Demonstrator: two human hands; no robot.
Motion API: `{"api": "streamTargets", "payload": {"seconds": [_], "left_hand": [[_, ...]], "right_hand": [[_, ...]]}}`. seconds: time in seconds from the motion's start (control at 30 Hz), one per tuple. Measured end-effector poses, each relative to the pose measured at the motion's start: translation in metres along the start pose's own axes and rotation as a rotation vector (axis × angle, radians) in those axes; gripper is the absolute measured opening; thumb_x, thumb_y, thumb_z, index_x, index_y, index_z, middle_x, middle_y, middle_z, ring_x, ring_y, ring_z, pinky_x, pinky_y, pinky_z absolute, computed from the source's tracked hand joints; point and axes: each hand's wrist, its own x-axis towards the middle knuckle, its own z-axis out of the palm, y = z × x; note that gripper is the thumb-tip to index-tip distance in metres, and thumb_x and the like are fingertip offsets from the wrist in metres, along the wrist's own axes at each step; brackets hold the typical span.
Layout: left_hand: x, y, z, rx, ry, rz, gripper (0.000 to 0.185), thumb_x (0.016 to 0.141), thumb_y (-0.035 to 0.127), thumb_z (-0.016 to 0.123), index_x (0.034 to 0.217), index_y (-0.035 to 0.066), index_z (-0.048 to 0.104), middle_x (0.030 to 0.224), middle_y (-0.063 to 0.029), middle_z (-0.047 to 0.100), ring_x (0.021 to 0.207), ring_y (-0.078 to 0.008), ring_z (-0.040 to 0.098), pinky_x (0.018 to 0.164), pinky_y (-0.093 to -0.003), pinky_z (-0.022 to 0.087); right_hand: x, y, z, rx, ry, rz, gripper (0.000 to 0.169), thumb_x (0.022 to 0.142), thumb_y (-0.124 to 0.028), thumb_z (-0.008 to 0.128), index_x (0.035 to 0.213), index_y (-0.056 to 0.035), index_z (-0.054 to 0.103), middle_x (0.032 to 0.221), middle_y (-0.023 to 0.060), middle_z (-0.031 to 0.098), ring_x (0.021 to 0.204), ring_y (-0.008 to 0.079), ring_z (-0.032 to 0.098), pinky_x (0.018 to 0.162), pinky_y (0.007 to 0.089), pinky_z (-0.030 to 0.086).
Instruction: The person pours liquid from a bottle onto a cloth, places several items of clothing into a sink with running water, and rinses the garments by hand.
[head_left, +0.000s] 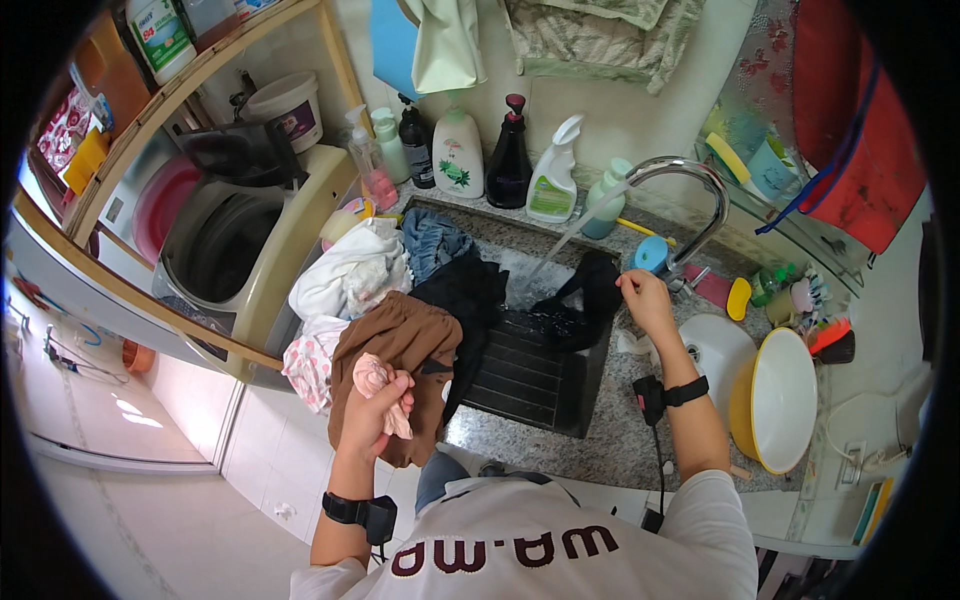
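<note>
My left hand (379, 409) is closed around a bunched pink cloth (373, 379), held over a brown garment (390, 337). With fingers pinched, my right hand (646, 298) holds the edge of a wet black garment (596, 292) at the sink's right side. Water runs from the curved chrome faucet (712, 184) into the sink, beside this garment. Another black garment (469, 300) lies over the left part of the ribbed black washboard (523, 371). White clothing (352, 270), blue denim (435, 241) and a pink-spotted white cloth (311, 360) are heaped at the left.
Several pump and spray bottles (551, 176) line the back ledge. An open washing machine (225, 240) stands at the left behind a wooden frame (169, 300). At the right are a white basin (712, 352), a yellow-and-white bowl (784, 401) and a glass shelf (795, 232).
</note>
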Motion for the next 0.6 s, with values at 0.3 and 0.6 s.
{"api": "streamTargets", "payload": {"seconds": [0.3,0.6], "left_hand": [[-0.017,0.01,-0.029,-0.022,0.105,0.109,0.019,0.082,0.004,0.064,0.089,0.008,0.047,0.083,-0.0075,0.058,0.061,-0.0132,0.057,0.052,-0.0247,0.048],[-0.033,0.026,-0.044,0.103,0.24,0.185,0.017,0.083,0.007,0.062,0.098,0.003,0.053,0.092,-0.0059,0.061,0.064,-0.0104,0.055,0.055,-0.0215,0.047]], "right_hand": [[-0.033,-0.043,0.068,-0.037,-0.321,-0.388,0.029,0.078,-0.01,0.061,0.107,-0.0066,0.062,0.111,0.0125,0.06,0.099,0.0338,0.057,0.084,0.0411,0.047],[-0.061,-0.172,0.164,0.113,-0.461,-0.802,0.04,0.072,-0.008,0.068,0.111,-0.0102,0.06,0.128,0.0093,0.048,0.118,0.0331,0.045,0.094,0.0449,0.038]]}}
